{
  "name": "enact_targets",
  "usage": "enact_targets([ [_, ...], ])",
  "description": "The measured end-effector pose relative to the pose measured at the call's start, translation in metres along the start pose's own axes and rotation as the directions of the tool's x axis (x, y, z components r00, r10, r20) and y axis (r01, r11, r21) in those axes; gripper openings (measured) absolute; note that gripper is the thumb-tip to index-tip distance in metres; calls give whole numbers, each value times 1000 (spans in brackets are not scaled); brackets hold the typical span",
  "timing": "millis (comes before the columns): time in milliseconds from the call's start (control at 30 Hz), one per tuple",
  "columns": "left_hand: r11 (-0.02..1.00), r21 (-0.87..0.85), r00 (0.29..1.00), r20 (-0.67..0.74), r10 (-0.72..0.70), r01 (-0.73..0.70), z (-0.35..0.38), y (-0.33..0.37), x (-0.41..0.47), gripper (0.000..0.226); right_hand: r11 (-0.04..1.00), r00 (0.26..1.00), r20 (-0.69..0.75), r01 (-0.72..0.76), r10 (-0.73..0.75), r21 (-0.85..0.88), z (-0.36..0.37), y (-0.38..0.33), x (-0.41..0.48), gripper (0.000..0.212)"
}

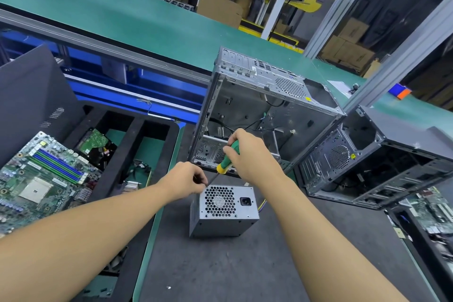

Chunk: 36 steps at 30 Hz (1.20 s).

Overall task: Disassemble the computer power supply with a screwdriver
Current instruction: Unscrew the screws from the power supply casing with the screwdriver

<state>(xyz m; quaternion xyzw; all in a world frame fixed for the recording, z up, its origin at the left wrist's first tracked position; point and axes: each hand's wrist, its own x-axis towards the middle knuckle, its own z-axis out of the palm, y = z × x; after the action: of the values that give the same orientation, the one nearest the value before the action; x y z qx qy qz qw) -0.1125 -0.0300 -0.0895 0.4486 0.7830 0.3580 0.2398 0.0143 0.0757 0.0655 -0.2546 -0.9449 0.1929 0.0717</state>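
Screwdriver [223, 167] held in right grip [245, 152], left grip [186, 179] pinching its shaft atop power supply [225, 213].

Factory floor, green conveyor belt [137, 14], stacked cartons [348, 50]

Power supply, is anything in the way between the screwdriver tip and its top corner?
Nothing visible. The right hand holds the screwdriver, the left hand pinches its shaft at a corner of the power supply.

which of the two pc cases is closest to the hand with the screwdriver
The bare silver case, directly behind the right hand gripping the screwdriver; the dark-panelled case sits farther to the right.
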Motion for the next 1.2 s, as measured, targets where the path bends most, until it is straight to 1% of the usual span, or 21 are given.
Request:
enact_targets([
  [100, 1000, -11, 1000, -5, -12, 12, 2, -1, 0, 12, 1000, 1000, -6, -3, 3, -5, 0, -1, -1, 17],
  [200, 998, -57, 1000, 0, -8, 8, 3, -1, -2, 17, 997, 1000, 4, -14, 14, -78, 4, -8, -2, 31],
  [300, 988, -153, 1000, 4, 18, -17, 3, -3, -6, 20, 955, 997, -57, -58, 43, -290, 10, -15, -5, 49],
  [367, 978, -203, 994, 107, -23, 45, 5, -5, -11, 18, 875, 993, -120, -51, -8, -481, 10, -19, -7, 53],
  [400, 978, -188, 981, 190, -51, 87, 8, -5, -14, 24, 846, 993, -108, -26, -37, -533, 9, -21, -6, 52],
  [467, 984, -131, 954, 291, -79, 122, 20, -3, -19, 48, 855, 997, -6, 64, -78, -516, 7, -24, -2, 41],
  [500, 984, -129, 957, 278, -85, 124, 28, -1, -22, 61, 890, 994, 69, 105, -83, -444, 4, -26, 1, 31],
  [533, 980, -145, 969, 227, -100, 135, 37, 1, -24, 74, 927, 984, 161, 133, -80, -351, 1, -27, 4, 21],
  [567, 972, -174, 978, 163, -132, 160, 45, 2, -26, 86, 954, 963, 262, 141, -70, -263, -4, -29, 7, 16],
  [633, 938, -256, 971, 105, -213, 233, 55, 1, -27, 94, 981, 913, 408, 95, -18, -170, -12, -32, 11, 26],
  [667, 909, -314, 961, 128, -244, 273, 58, -1, -25, 94, 982, 907, 420, 80, -1, -170, -14, -32, 12, 27],
  [733, 861, -384, 941, 195, -278, 334, 59, -5, -23, 86, 973, 943, 332, 52, 26, -224, -12, -33, 11, 23],
  [767, 855, -387, 936, 214, -280, 345, 59, -6, -23, 80, 957, 961, 270, 33, 49, -290, -12, -35, 12, 28],
  [833, 860, -382, 936, 233, -264, 337, 58, -6, -23, 73, 879, 977, 210, 79, 25, -471, -8, -38, 12, 36],
  [900, 859, -392, 938, 240, -250, 329, 58, -4, -22, 69, 890, 982, 185, 108, -27, -443, -5, -38, 12, 21],
  [933, 853, -406, 938, 242, -247, 329, 58, -4, -22, 69, 916, 982, 187, 86, -13, -392, -6, -38, 14, 17],
  [1000, 838, -428, 935, 251, -249, 339, 58, -3, -23, 71, 947, 977, 215, 56, 15, -317, -11, -37, 19, 21],
  [1067, 838, -420, 931, 263, -254, 347, 56, -2, -25, 71, 951, 974, 226, 50, 21, -305, -13, -35, 20, 26],
  [1100, 858, -392, 937, 238, -254, 332, 55, -1, -27, 71, 946, 972, 235, 61, 17, -320, -13, -35, 18, 27],
  [1133, 889, -349, 953, 170, -252, 298, 53, -1, -29, 70, 943, 971, 238, 69, 11, -324, -13, -34, 16, 28],
  [1200, 929, -311, 974, -37, -222, 200, 50, -1, -31, 59, 945, 973, 232, 79, -4, -316, -13, -33, 15, 28],
])
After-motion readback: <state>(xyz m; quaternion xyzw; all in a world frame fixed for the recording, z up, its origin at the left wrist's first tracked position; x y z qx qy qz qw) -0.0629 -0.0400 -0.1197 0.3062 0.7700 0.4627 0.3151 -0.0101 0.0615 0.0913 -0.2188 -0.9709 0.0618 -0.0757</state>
